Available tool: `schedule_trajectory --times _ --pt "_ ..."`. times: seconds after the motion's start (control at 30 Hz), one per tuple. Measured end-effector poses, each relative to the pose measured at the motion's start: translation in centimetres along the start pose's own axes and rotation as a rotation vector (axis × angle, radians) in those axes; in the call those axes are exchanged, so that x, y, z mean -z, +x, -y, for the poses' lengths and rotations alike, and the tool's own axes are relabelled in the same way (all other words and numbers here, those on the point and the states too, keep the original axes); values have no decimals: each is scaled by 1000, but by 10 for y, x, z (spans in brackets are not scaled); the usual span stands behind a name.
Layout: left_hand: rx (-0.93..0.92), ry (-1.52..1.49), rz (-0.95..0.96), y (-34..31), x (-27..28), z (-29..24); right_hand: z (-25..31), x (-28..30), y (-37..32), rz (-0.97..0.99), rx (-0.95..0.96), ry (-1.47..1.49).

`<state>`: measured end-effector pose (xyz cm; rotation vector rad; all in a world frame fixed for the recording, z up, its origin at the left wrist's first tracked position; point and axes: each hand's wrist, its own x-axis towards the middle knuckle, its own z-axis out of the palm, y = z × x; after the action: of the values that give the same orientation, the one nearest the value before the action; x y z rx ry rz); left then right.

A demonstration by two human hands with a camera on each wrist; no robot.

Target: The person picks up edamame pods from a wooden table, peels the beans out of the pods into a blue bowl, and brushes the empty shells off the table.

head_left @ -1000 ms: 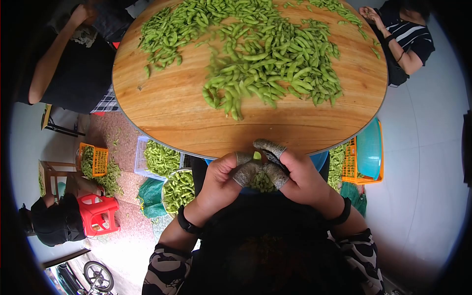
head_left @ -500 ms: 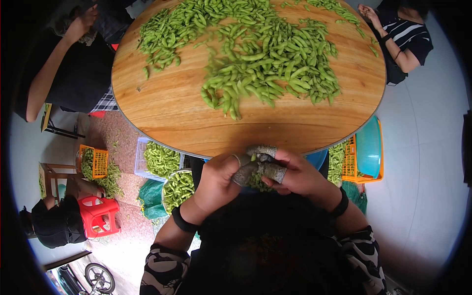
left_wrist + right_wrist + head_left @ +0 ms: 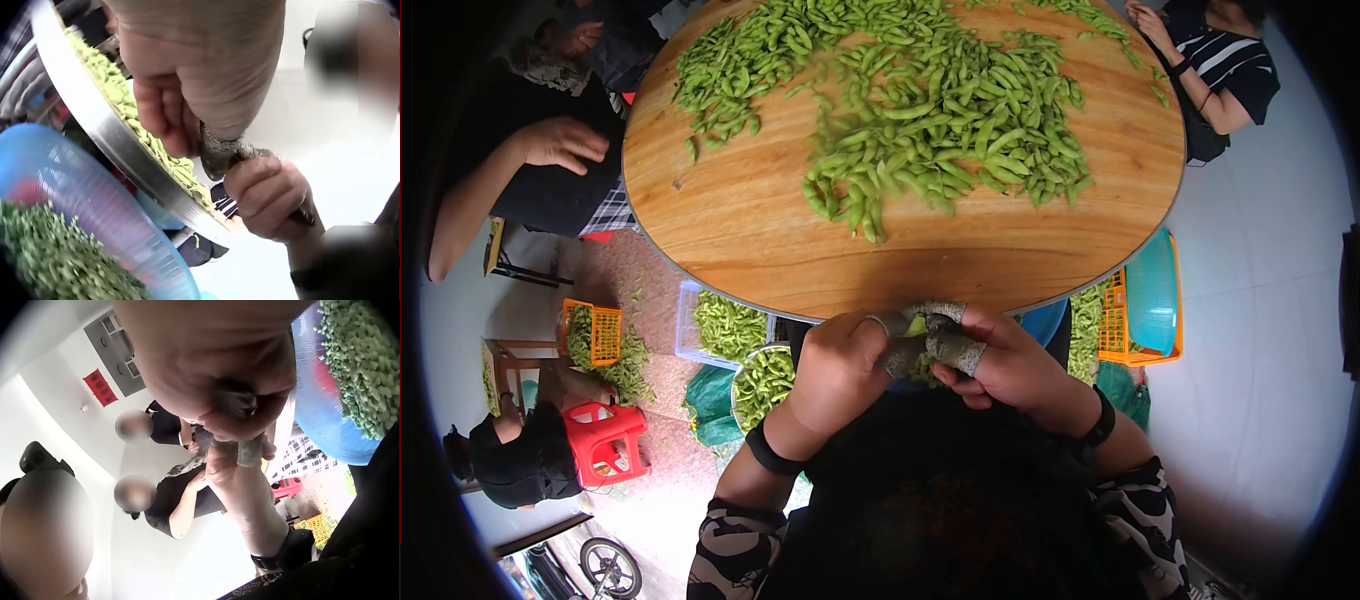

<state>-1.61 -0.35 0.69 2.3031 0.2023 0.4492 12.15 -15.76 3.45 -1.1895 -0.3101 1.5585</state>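
At the near edge of the round wooden table [image 3: 800, 290], grey-covered fingertips of both hands meet. A green pod [image 3: 916, 327] is pinched by the left hand [image 3: 840, 365]. Curled beside it is the right hand [image 3: 1010, 365], around a dark object [image 3: 240, 400] showing in its palm in the right wrist view; its kind is unclear. Loose green pods [image 3: 940, 110] lie piled on the table. Below the hands, in the left wrist view, a blue bowl [image 3: 106, 181] holds small green beans [image 3: 62, 256]. The fingers partly hide the pod.
Left of the lap are a white crate of pods [image 3: 728, 325], a round container of pods [image 3: 762, 388] and a red stool [image 3: 605, 440]. An orange basket with a teal one [image 3: 1152, 300] stands right. Other people sit around the table.
The hands stay together, with the right fingers more curled than at first and the left hand slightly turned. At the left, another person's raised hand has come down.
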Motion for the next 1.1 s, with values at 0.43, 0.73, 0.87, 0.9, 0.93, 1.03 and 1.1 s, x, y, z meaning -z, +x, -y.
schedule_trajectory --times 0.43,0.73,0.87,0.9,0.93,1.03,1.1 --pt "675 -1470 104 4 -7 1 -16 17 -3 13 270 -209" --pt "94 -422 200 -7 -4 -7 -19 25 -1 -120 652 -676" --pt "116 -587 465 -8 8 -14 -18 25 -7 47 547 -528" --pt "41 -502 506 -8 9 -14 -17 25 -9 4 540 -709" --pt "41 -502 505 -9 7 -14 -17 24 -11 -40 531 -889" --pt "21 -168 458 -12 2 -9 -26 16 -6 -233 807 -1290" --pt "31 -157 472 -13 2 -6 -29 11 -8 -238 802 -1353"
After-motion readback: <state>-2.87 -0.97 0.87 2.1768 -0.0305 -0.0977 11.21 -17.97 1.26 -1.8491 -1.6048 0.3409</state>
